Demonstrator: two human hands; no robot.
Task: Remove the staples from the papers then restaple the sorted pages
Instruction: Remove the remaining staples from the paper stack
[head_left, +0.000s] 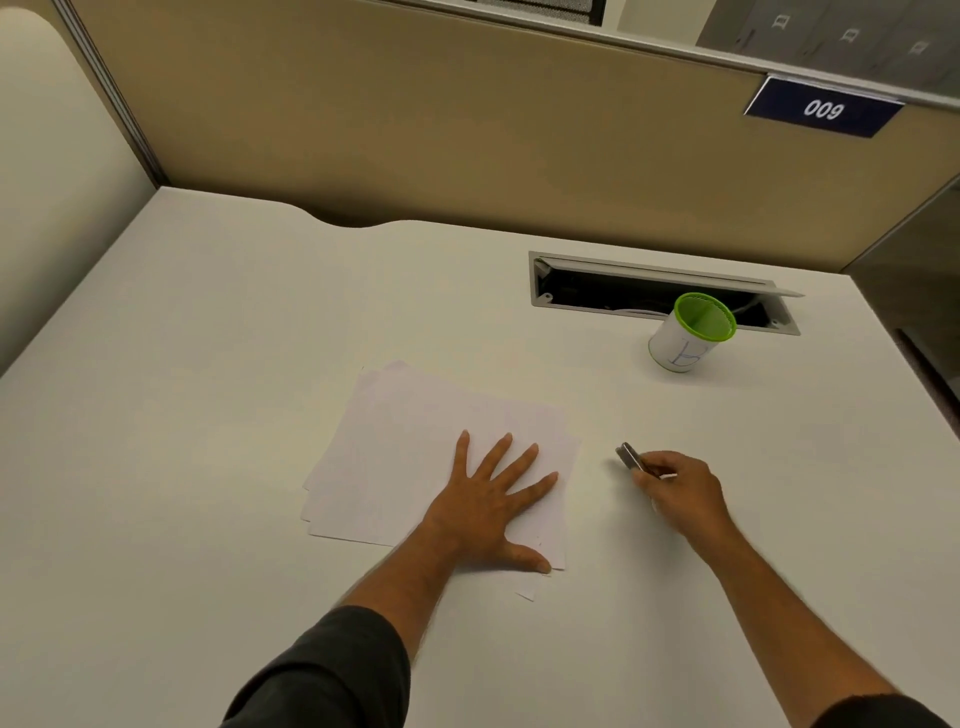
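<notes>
A loose stack of white papers (410, 441) lies on the desk, its sheets slightly fanned. My left hand (493, 499) rests flat on the stack's right part, fingers spread, pressing it down. To the right of the papers, my right hand (680, 493) is closed around a small dark metal tool (631, 457), whose tip sticks out toward the stack. I cannot tell whether it is a stapler or a staple remover. A small white paper scrap (527, 592) lies just below the stack's near right corner.
A white cup with a green rim (691, 332) stands at the back right, beside an open cable slot (660, 296) in the white desk (208, 415). Beige partition walls (467, 130) close the desk at the back and left.
</notes>
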